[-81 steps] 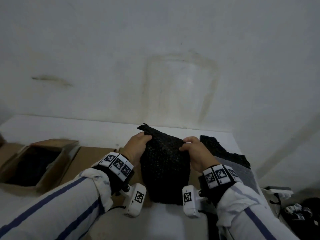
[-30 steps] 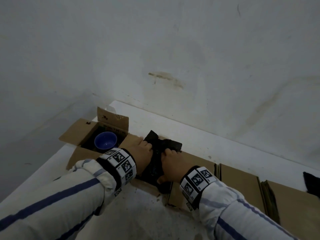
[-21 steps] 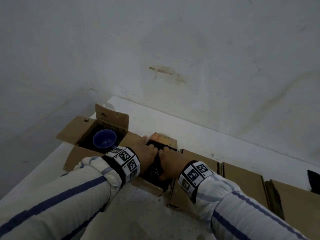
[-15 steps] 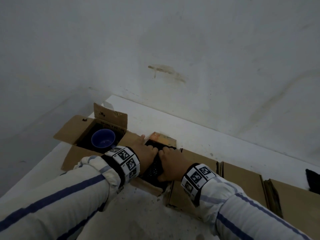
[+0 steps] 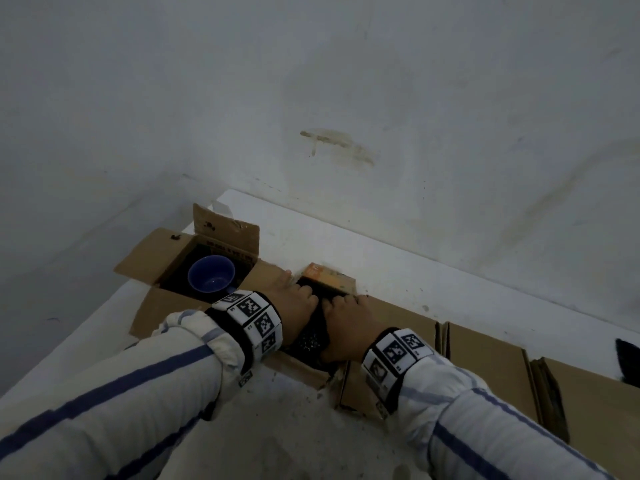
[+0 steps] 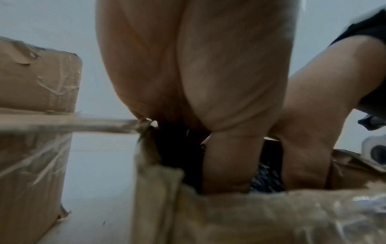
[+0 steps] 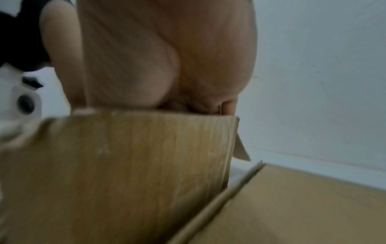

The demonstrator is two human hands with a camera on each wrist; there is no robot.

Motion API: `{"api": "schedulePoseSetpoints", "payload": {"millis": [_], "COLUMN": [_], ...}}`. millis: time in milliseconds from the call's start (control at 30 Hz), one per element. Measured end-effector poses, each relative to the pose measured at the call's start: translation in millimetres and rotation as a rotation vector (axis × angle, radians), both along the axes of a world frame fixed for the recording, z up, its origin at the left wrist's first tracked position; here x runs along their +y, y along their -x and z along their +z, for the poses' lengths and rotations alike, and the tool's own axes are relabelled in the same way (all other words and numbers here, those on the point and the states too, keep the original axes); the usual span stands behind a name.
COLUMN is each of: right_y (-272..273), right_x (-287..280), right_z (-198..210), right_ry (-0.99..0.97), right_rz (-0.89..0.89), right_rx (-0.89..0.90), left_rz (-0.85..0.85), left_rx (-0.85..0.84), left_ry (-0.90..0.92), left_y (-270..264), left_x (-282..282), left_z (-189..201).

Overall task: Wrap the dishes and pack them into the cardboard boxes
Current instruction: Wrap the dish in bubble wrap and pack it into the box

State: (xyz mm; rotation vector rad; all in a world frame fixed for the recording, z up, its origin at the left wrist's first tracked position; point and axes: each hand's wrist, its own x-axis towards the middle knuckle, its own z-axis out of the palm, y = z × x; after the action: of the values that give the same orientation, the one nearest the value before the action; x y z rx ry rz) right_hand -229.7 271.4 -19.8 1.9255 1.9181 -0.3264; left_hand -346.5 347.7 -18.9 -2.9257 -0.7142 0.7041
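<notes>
A dish wrapped in black foam sheet (image 5: 309, 338) sits inside the middle open cardboard box (image 5: 300, 370). My left hand (image 5: 298, 301) and right hand (image 5: 346, 315) lie side by side on the bundle, fingers curled down over its far edge. In the left wrist view my left hand (image 6: 208, 99) reaches into the box (image 6: 250, 214), thumb beside the black wrap (image 6: 266, 180). The right wrist view shows my right hand (image 7: 167, 66) behind a box flap (image 7: 135, 165), fingertips hidden. A blue bowl (image 5: 211, 277) lies unwrapped in the left open box (image 5: 225, 233).
The boxes stand on a white table (image 5: 363, 251) against a white wall. Flat folded boxes (image 5: 485, 362) lie in a row to the right. A piece of black foam (image 5: 628, 355) shows at the right edge. The table's left edge runs close to the left box.
Both hands carried the black bundle left and lowered it into the middle box. Over the last half second they have sunk slightly deeper and hardly moved otherwise.
</notes>
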Motion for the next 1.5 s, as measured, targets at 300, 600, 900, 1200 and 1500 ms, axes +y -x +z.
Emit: {"api": "schedulePoseSetpoints", "payload": {"millis": [300,600,900,1200,1500], "right_y": [-3.1,-19.5,-100.0,-224.5,-340.2], "right_x": [0.6,-8.2,-80.1,-222.2,-350.4], "right_z": [3.8,6.1,12.6,10.5,-0.4], "right_ry": [0.056,-0.129,-0.324,-0.417,-0.558], "right_rz": [-0.002,-0.145,-0.412,-0.736,-1.149], "right_rx": [-0.046,0.270,0.458,0.439,0.404], "left_rz": [-0.038,0.103,0.192,0.033,-0.091], "left_rx": [0.040,-0.016,-0.350,-0.369,-0.415], "left_ry": [-0.057,0.064,0.318,0.473,0.517], "left_y": [2.7,-1.3,-91.8,-244.4,-360.0], "left_x": [-4.5,-13.5,-64.3,-189.3,-293.4], "left_z": [5.3,25.0,34.0,17.4,0.2]}}
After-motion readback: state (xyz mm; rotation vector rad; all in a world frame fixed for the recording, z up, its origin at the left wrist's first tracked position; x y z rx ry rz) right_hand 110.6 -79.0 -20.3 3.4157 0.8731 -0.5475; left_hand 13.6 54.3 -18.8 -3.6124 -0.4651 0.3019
